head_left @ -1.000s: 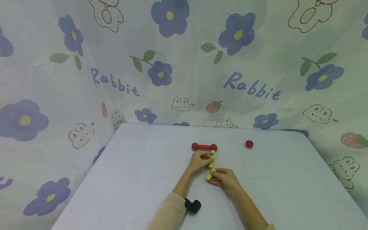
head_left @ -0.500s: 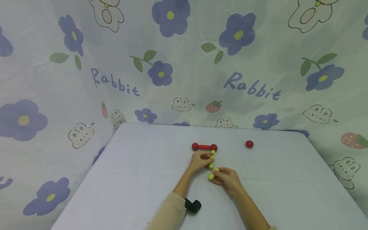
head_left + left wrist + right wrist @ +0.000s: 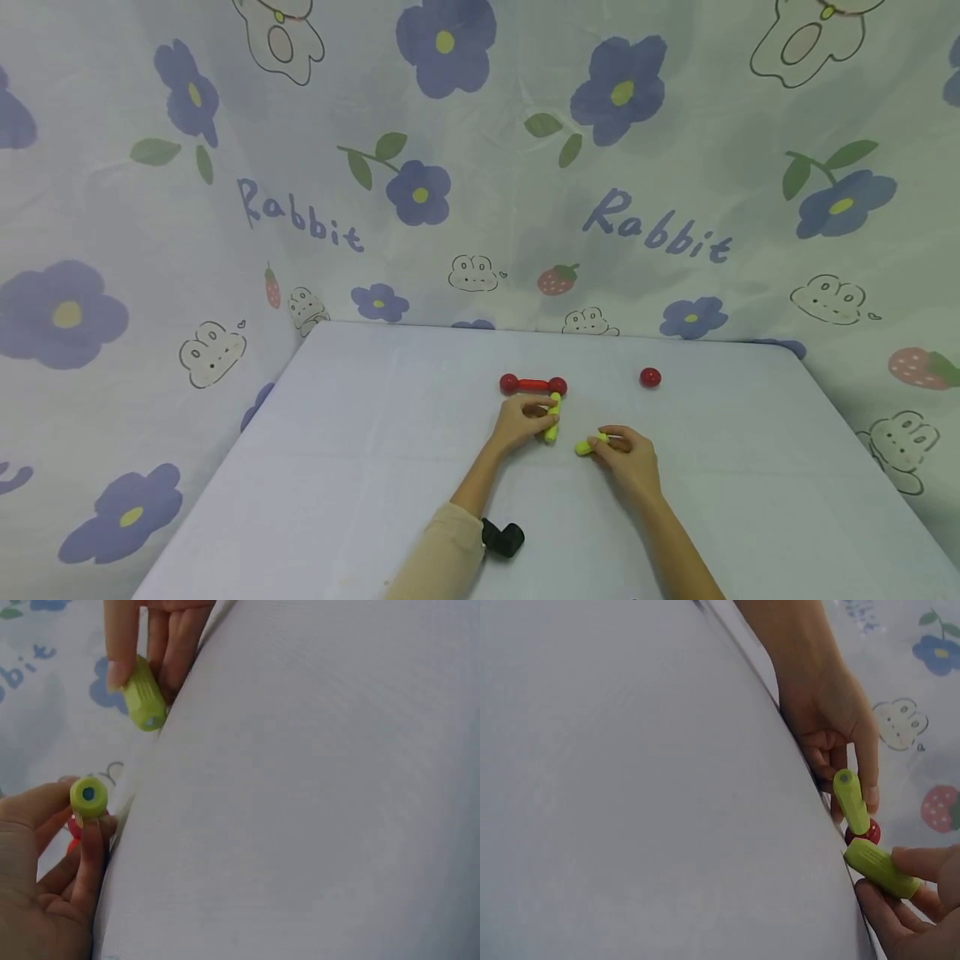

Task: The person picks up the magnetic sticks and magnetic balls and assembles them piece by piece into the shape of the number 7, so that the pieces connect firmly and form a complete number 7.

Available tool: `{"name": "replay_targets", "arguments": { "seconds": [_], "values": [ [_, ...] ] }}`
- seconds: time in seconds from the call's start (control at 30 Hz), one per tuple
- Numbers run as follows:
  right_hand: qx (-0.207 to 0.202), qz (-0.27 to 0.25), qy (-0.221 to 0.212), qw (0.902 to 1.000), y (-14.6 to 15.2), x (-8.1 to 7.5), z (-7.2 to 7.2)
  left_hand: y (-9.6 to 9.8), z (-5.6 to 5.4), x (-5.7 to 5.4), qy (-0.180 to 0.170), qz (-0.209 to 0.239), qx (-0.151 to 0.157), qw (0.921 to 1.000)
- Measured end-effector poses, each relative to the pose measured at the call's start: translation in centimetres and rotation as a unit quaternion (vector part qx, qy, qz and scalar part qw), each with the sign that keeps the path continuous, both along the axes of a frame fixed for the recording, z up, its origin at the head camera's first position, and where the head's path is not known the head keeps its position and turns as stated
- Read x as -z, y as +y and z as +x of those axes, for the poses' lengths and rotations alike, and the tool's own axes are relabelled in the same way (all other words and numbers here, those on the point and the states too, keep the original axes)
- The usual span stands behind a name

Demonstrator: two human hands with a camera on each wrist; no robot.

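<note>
My left hand (image 3: 517, 422) pinches a yellow-green magnetic rod (image 3: 552, 432), whose far end meets a red ball (image 3: 558, 386). A red rod (image 3: 533, 385) lies between that ball and a second red ball (image 3: 509, 383). To the right, my right hand (image 3: 633, 463) holds another yellow-green rod (image 3: 583, 447) between thumb and fingers, apart from the first. In the left wrist view, the left hand's rod (image 3: 79, 796) shows its end with a dark blue centre. Ridges run along the right hand's rod (image 3: 881, 868) in the right wrist view.
A loose red ball (image 3: 650, 377) lies at the back right of the white table (image 3: 337, 467). A black piece (image 3: 504, 540) sticks out at the left sleeve cuff. Patterned cloth (image 3: 480, 217) hangs behind and along the sides.
My right hand has moved right and slightly away from me with its yellow-green rod, widening the gap to the other rod. The left hand and its rod have stayed in place.
</note>
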State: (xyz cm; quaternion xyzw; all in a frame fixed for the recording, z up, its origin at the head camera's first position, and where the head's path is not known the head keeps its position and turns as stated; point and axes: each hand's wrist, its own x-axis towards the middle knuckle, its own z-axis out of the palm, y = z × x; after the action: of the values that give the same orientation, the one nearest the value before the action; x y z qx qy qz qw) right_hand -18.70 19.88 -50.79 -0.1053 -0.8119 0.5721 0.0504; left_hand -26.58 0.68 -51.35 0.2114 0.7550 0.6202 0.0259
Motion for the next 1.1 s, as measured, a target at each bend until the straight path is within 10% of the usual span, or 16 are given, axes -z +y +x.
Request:
{"name": "replay_targets", "arguments": {
  "seconds": [0.4,0.9,1.1],
  "values": [
    [-0.078,0.210,0.045,0.9736,0.9,-0.4,0.2,0.1,-0.6,1.2,-0.005,-0.010,-0.016,0.9998],
    [-0.094,0.246,0.043,0.9638,0.1,-0.6,-0.5,0.2,-0.6,1.1,-0.015,-0.021,-0.022,0.9994],
    [-0.106,0.197,0.017,0.9744,0.2,-0.7,-0.7,0.2,-0.6,1.1,-0.016,-0.009,-0.019,0.9996]
  ]
}}
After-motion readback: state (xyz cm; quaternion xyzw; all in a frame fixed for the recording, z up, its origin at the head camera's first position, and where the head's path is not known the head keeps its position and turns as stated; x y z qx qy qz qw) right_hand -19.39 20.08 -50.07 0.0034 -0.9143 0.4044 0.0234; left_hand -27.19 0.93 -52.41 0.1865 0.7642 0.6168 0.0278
